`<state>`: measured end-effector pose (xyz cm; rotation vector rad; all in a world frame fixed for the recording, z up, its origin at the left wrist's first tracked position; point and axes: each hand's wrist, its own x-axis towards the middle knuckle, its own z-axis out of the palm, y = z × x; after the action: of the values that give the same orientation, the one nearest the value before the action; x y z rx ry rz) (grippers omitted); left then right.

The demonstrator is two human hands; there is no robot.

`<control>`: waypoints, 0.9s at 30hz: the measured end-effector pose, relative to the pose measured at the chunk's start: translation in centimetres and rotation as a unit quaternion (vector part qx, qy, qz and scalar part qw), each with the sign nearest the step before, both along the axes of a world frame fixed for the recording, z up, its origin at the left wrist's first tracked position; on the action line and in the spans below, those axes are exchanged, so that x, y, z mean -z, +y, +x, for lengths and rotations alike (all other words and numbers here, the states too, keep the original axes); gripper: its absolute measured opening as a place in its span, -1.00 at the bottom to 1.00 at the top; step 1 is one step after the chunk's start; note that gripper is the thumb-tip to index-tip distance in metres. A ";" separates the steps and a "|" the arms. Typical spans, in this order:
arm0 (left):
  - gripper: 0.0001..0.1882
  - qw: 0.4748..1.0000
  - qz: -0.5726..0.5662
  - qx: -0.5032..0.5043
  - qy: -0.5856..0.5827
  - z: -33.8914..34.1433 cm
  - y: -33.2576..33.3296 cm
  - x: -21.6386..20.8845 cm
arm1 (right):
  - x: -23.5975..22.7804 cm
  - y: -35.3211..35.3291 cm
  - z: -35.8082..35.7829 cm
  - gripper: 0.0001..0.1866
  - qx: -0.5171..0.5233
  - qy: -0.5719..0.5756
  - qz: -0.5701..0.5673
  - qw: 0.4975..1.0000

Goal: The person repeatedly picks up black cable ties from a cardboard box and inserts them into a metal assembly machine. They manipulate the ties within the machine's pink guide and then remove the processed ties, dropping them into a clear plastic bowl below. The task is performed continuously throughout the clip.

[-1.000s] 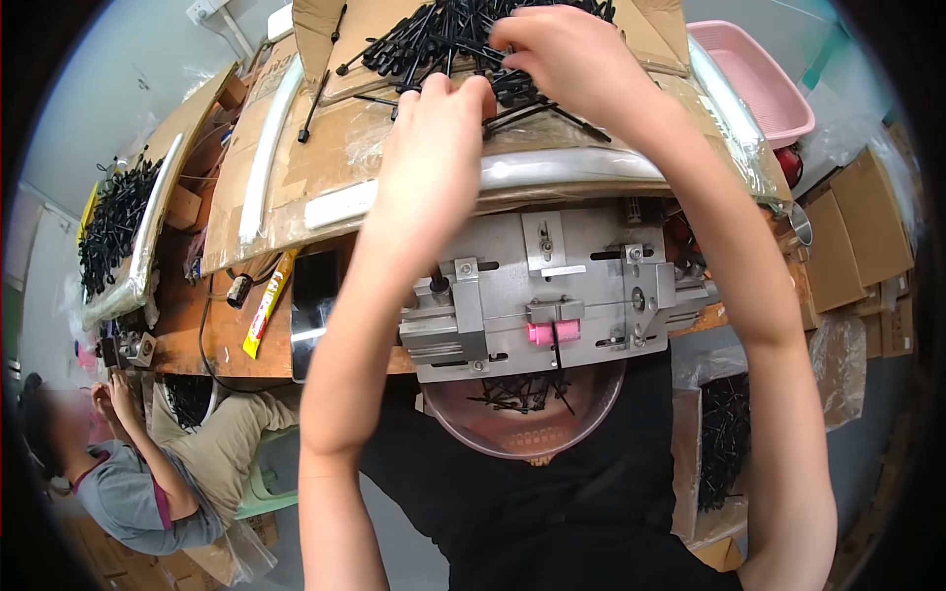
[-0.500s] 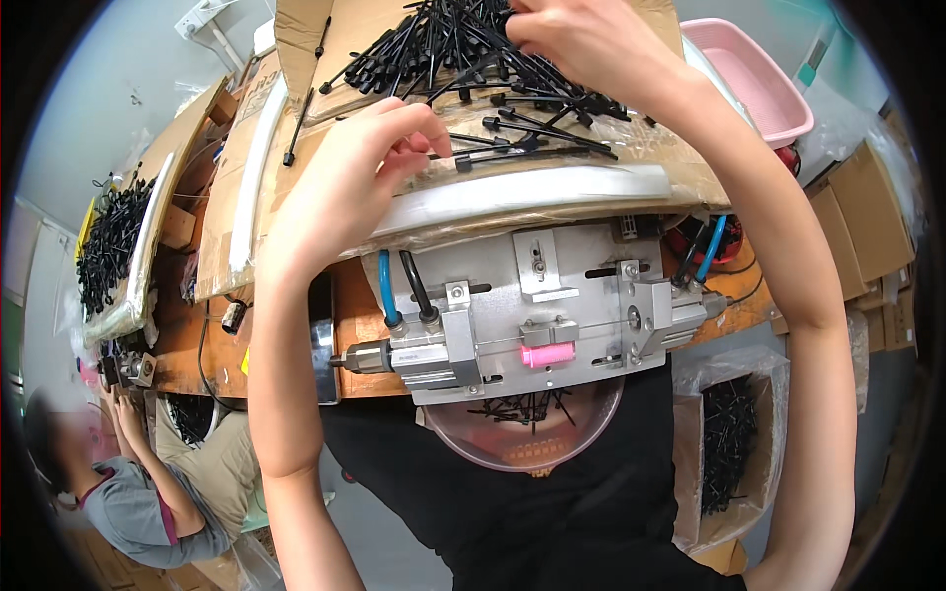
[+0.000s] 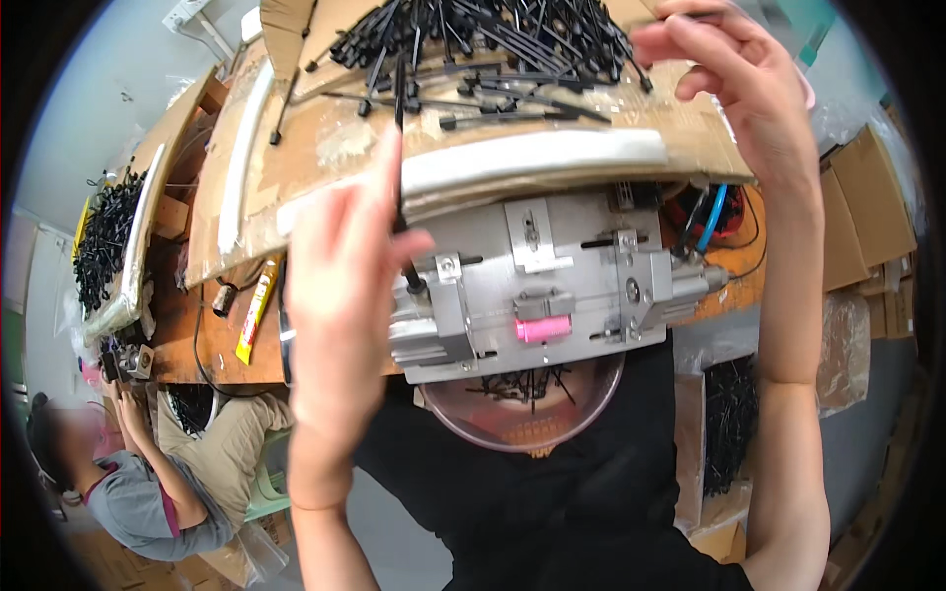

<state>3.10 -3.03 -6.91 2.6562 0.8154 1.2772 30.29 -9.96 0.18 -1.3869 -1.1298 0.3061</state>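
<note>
My left hand (image 3: 345,266), blurred by motion, is at the left end of the metal fixture (image 3: 581,227). Between its thumb and fingers stands a thin black rod (image 3: 399,108) with a thicker end. My right hand (image 3: 734,74) is raised over the right edge of the cardboard, its fingers pinched around a dark thin rod (image 3: 680,18) that is partly hidden. Ahead lies a loose pile of black rods (image 3: 512,39) with small caps. A pink block (image 3: 544,328) sits at the front of the fixture.
Padded white strip (image 3: 537,158) edges the cardboard. Below the fixture, a clear bowl (image 3: 522,433) holds several black rods. A lined box of black parts (image 3: 729,424) stands at lower right. Another person (image 3: 148,483) works at left beside a heaped board. A yellow tube (image 3: 256,313) lies on the bench.
My left hand has come down from the pile toward the fixture with a black rod. My right hand has moved right, off the pile. The view has shifted slightly.
</note>
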 end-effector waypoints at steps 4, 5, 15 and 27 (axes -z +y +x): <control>-0.09 0.994 -0.056 0.040 0.087 -1.3 -9.3 5.0 | 1.8 -2.8 1.7 -0.63 -0.155 0.009 0.081 0.985; -0.34 0.993 -0.042 0.053 0.095 -0.3 -10.7 5.8 | 1.2 -4.3 1.8 -0.64 -0.157 0.013 0.068 0.985; -0.27 0.984 -0.112 0.001 0.138 2.5 -13.1 9.7 | 1.1 -7.3 -1.2 -0.71 0.003 0.100 0.095 0.990; -0.52 0.993 -0.069 0.041 0.089 2.9 -6.3 3.4 | 13.7 -12.9 -10.4 -0.32 -0.034 -0.260 -0.004 0.965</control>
<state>5.99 -9.30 -10.27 2.6882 0.7752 0.9391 19.93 -22.88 -13.47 -1.4808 -1.6081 -0.0121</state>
